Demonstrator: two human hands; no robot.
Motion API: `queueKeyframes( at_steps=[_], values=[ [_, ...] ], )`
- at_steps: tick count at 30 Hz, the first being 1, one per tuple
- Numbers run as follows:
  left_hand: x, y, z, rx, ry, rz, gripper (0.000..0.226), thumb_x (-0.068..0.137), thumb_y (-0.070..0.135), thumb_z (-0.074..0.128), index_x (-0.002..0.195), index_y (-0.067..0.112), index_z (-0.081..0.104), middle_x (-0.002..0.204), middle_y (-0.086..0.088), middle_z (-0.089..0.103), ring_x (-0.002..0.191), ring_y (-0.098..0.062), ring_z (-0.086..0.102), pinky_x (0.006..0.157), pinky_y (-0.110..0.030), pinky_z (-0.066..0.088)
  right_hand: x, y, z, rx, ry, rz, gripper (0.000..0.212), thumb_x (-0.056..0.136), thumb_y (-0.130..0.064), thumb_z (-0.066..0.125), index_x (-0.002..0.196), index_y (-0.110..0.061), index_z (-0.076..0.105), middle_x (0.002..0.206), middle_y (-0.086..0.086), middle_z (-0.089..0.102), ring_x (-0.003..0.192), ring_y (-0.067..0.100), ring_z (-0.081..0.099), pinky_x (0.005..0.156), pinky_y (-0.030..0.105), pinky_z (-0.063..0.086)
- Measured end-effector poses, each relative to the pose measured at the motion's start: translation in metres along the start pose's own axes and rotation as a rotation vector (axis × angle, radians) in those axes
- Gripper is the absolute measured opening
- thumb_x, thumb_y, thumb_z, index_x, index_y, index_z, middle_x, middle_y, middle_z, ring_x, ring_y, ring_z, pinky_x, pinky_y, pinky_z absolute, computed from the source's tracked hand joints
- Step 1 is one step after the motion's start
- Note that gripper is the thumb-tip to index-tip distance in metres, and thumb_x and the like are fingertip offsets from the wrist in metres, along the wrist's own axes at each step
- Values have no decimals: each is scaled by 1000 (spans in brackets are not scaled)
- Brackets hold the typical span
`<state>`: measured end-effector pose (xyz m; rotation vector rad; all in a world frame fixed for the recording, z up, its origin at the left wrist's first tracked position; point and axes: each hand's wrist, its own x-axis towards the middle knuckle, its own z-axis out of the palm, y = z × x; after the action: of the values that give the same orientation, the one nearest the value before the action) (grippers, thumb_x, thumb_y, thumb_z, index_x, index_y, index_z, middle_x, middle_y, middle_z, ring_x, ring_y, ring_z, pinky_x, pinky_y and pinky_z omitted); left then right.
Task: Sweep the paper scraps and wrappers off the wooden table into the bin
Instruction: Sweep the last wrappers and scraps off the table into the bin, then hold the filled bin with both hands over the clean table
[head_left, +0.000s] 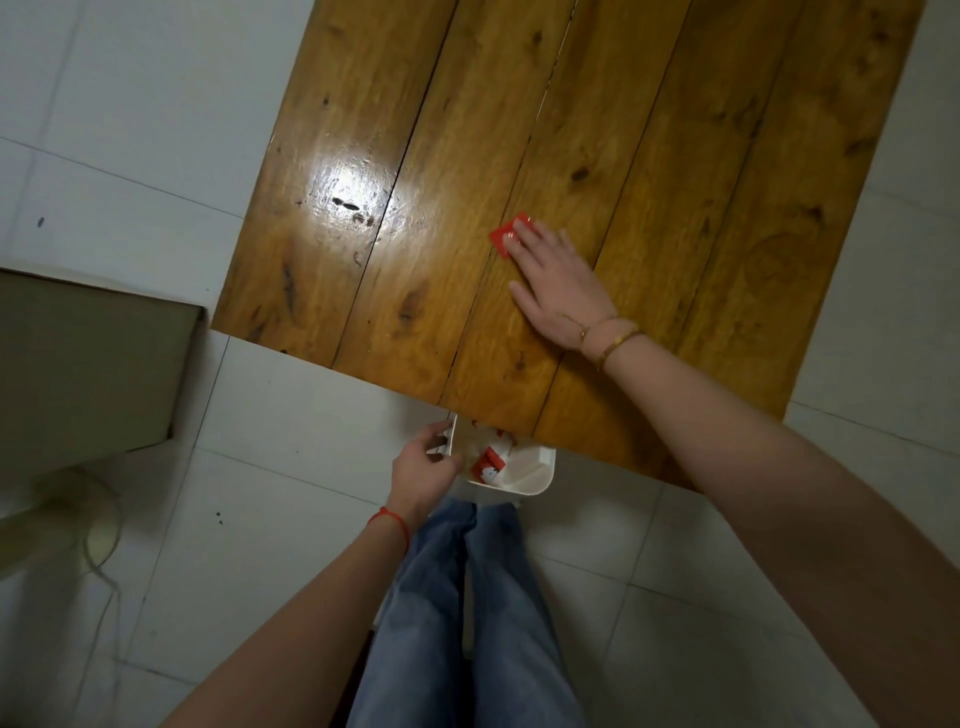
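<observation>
The right hand (556, 275) lies flat and spread on the wooden table (363, 156), its fingertips pressing on a red wrapper (505, 236) near the table's middle. The left hand (423, 467) grips the rim of a white bin (540, 467) held just under the table's near edge, with red-and-white wrappers (488, 462) inside it.

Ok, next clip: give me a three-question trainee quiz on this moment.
1. True or false: the right hand lies flat with its fingertips on the red wrapper.
2. Which hand holds the white bin below the table edge?
3. The bin: (a) empty, (b) scraps inside, (c) upside down?

Key: 1 true; 2 the left hand; 3 b.
</observation>
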<state>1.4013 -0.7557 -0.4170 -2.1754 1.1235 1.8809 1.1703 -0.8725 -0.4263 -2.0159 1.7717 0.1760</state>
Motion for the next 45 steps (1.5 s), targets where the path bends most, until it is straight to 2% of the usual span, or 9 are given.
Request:
queueKeyframes(
  at_steps=[9,18,22,29,33,39,40,42,45],
  values=[
    [-3,-3,2,-6,16,1,55,80,20,67,134,18,54,132,-10,59,116,-29,57,100,-48,49,-106,-49,67,1,-106,-118,59,101,-45,19,153,-19,6,161,3,0,148,19,-7,121,42,2],
    [-18,-22,-2,-54,52,-10,52,80,15,64,131,16,55,127,-15,62,113,-32,60,100,-48,49,-171,-87,101,100,-99,-212,54,100,-42,27,147,-17,30,156,4,28,146,19,16,121,40,4],
    [-32,-31,-8,-97,56,-35,51,80,12,65,130,15,55,126,-15,62,112,-32,60,99,-49,50,-186,-91,92,165,-36,-142,52,100,-39,26,146,-17,33,154,3,31,145,18,18,121,38,4],
    [-82,-43,-26,-114,76,-17,45,82,13,66,126,17,57,124,-14,62,112,-31,59,97,-50,51,-219,-102,63,348,52,124,53,100,-37,31,149,-16,27,158,3,24,147,17,13,121,35,2],
    [-113,-31,-36,-146,75,41,43,83,11,65,124,16,57,125,-15,62,113,-32,59,98,-51,51,-240,-121,42,575,48,291,54,100,-30,39,150,-15,24,157,4,25,145,18,17,120,40,18],
    [-148,2,-46,-214,59,161,49,80,12,66,128,17,56,123,-13,63,110,-29,61,97,-48,52,-261,-145,7,896,133,595,57,99,-35,44,149,-21,22,148,4,40,133,22,41,105,39,41],
    [-152,8,-47,-222,51,180,50,79,14,68,127,18,57,123,-12,63,111,-29,61,97,-48,52,-262,-146,1,937,145,617,52,99,-36,42,147,-23,27,142,4,47,126,21,49,101,41,47],
    [-158,20,-48,-223,33,222,49,78,16,70,125,21,58,123,-9,63,112,-28,60,98,-48,51,-263,-147,-10,985,178,627,37,100,-34,39,136,-26,41,116,2,63,97,15,62,79,34,56],
    [-163,38,-50,-207,26,283,48,79,15,68,126,22,58,123,-8,64,112,-27,60,96,-47,52,-257,-143,-29,993,225,627,32,101,-30,37,131,-24,45,92,-5,62,76,9,60,58,23,49]
  ],
)
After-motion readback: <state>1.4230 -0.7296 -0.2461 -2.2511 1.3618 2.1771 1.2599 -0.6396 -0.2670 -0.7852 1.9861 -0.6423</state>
